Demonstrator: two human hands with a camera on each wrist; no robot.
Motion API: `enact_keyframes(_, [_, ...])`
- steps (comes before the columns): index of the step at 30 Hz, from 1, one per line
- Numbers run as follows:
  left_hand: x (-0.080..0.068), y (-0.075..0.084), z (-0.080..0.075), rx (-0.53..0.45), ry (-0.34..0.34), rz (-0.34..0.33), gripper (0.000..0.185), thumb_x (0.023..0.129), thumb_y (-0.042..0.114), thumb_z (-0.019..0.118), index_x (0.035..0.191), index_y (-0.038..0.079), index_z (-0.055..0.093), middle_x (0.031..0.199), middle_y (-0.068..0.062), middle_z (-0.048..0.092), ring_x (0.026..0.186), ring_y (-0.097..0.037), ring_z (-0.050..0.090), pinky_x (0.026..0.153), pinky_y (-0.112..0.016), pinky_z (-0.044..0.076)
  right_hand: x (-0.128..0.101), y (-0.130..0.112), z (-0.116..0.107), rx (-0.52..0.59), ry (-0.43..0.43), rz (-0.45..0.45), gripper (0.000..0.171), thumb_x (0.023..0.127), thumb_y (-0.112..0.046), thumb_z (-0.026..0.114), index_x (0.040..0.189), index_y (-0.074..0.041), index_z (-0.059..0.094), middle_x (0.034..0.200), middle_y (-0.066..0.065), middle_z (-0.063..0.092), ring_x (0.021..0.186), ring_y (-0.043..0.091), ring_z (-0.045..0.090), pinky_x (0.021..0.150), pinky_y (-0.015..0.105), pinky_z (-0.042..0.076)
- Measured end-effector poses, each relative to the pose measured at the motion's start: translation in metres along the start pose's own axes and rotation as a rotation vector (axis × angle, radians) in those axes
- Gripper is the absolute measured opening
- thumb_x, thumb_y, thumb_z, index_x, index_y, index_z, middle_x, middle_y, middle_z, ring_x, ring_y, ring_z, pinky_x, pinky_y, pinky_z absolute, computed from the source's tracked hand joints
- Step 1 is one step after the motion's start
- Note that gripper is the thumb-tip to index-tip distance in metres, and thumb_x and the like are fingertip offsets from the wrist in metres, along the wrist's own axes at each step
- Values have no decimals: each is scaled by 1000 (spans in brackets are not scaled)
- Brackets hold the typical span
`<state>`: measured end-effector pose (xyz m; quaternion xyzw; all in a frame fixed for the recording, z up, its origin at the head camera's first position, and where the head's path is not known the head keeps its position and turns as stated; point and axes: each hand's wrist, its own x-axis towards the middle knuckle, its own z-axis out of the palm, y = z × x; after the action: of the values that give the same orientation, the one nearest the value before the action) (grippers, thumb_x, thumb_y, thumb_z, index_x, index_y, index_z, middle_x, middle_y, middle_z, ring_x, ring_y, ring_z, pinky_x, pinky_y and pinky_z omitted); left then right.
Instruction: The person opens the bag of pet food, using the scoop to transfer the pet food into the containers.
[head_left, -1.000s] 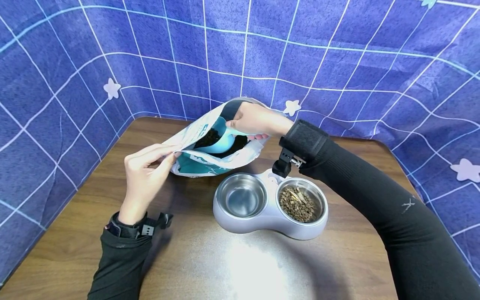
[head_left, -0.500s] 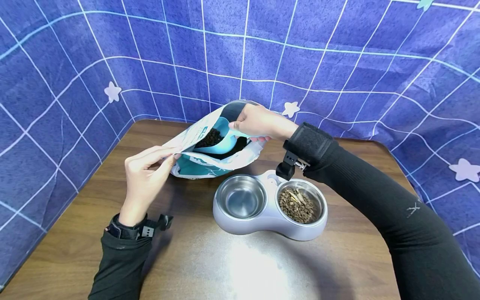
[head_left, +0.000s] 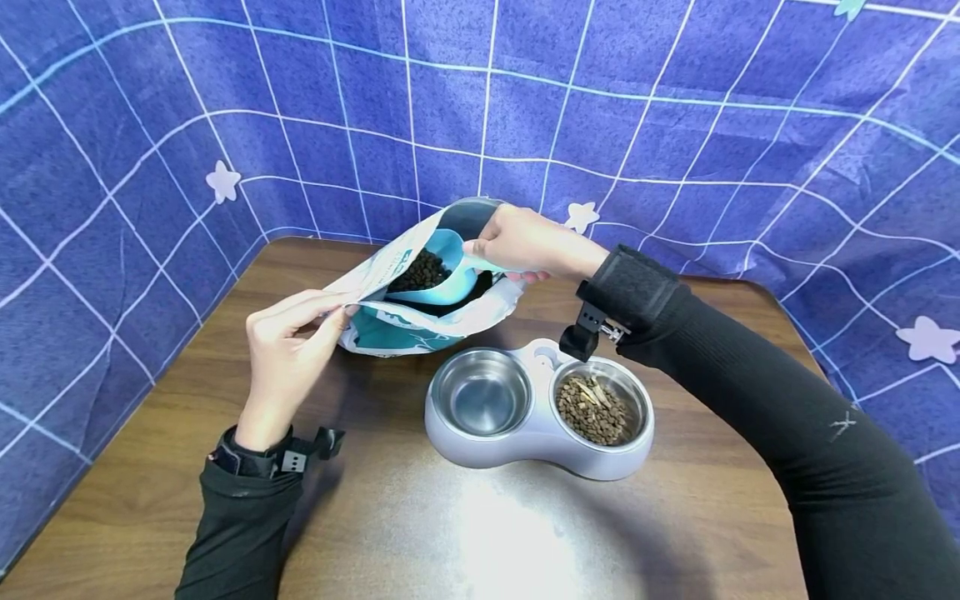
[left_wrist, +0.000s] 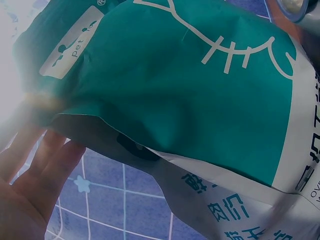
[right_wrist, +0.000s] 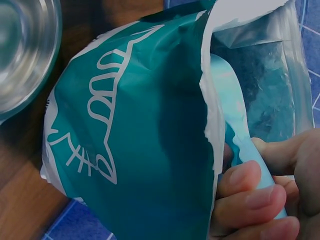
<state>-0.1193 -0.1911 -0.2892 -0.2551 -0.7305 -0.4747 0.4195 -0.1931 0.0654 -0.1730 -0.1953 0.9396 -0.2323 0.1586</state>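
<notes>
1 scoop point(head_left: 453, 286) of kibble point(head_left: 422, 271), right hand point(head_left: 528, 240) fingers gripping; left hand point(head_left: 288, 350) pinching pet-food bag point(head_left: 397, 333). Apparently scooping; next needs level lift.

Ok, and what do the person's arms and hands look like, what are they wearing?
The left sleeve and right sleeve are black, the right one bearing a small pale mark. The left wrist strap and right wrist strap are black, with small dark attachments. The left hand and right hand are ungloved.
</notes>
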Motion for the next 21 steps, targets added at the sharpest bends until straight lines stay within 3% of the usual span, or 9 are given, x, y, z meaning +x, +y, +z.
enact_keyframes(10, [-1,0,0,-2,4,-10,12,77,-12,69,85,-5,75,81,-15,70,66,-2,54,58,-10,43,-5,4,-1,0,20,-10,31,99,-38,50,108,-18,72,51,2,46,38,11,37,38,24,32])
enact_keyframes(16, [-1,0,0,6,6,-18,13,77,-13,69,86,-5,75,82,-11,70,66,-2,54,59,-10,43,-8,9,-4,24,26,-39,34,99,-35,49,91,-11,72,52,2,45,38,11,37,39,25,32])
enact_keyframes(21, [0,0,1,2,6,-13,13,77,-13,69,86,-5,75,81,-14,70,66,-2,54,59,-10,43,-10,14,-9,21,24,-43,35,100,-35,48,93,-11,72,53,5,49,40,12,38,39,26,34])
